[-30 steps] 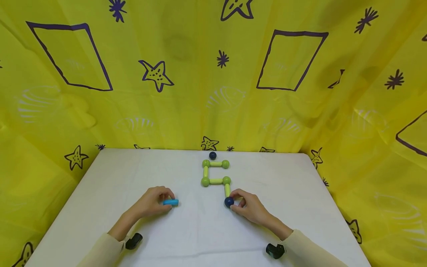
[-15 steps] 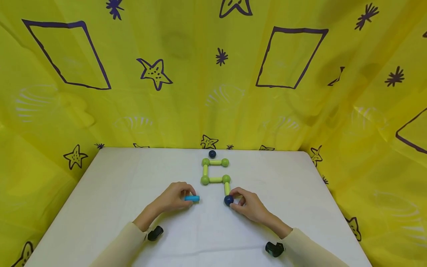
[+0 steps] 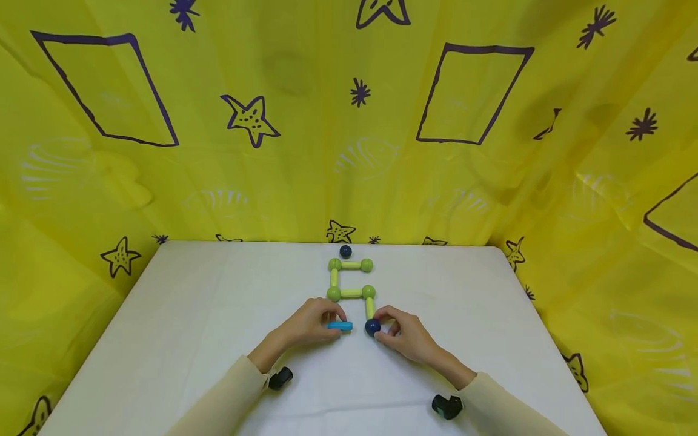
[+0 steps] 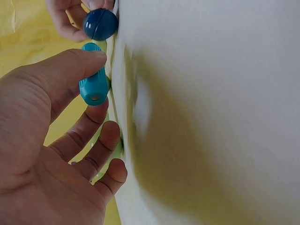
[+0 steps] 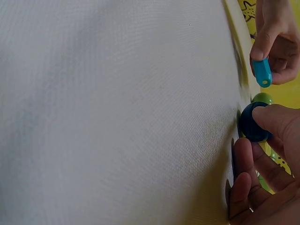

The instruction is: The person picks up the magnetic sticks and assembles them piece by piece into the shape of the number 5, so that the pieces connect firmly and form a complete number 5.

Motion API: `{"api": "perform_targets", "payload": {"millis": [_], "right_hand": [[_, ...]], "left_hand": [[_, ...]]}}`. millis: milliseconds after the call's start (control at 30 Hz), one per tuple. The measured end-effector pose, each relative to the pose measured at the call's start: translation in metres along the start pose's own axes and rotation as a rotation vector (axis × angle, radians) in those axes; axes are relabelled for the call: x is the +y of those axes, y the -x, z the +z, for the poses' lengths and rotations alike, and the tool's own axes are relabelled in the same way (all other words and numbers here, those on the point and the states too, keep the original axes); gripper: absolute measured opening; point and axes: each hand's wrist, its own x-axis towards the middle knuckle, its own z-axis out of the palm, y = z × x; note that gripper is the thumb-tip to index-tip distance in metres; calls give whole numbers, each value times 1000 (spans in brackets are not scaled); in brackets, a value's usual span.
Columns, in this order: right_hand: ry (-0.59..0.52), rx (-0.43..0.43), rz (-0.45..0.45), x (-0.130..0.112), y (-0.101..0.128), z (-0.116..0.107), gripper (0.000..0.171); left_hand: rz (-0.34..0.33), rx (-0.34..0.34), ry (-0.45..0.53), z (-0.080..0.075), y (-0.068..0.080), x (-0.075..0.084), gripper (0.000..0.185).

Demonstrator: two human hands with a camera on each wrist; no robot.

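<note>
Blue stick [image 3: 340,326], pinched in left hand [image 3: 308,324], now nearer the dark ball [image 3: 372,327] pinched by right hand [image 3: 406,335].

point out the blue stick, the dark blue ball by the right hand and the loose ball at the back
blue stick [image 3: 340,326], head view, its middle
dark blue ball [image 3: 372,327], head view, its top
loose ball [image 3: 345,251], head view, its centre

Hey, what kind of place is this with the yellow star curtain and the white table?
Probably a staged tabletop recording booth rather than a lived-in room. A yellow cloth printed with stars hangs behind and beside a white table, and the only things there are toy rods and balls, handled by a left hand and right hand.
</note>
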Motion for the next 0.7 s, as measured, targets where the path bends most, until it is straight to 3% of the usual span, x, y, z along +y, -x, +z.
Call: {"api": "perform_targets", "payload": {"millis": [500,700], "right_hand": [[-4,12,-15,1,0,1,30],[-11,11,-12,1,0,1,30]], "left_hand": [[70,3,20,18,-17,8,19],[50,-1,6,20,-19,7,18]]}}
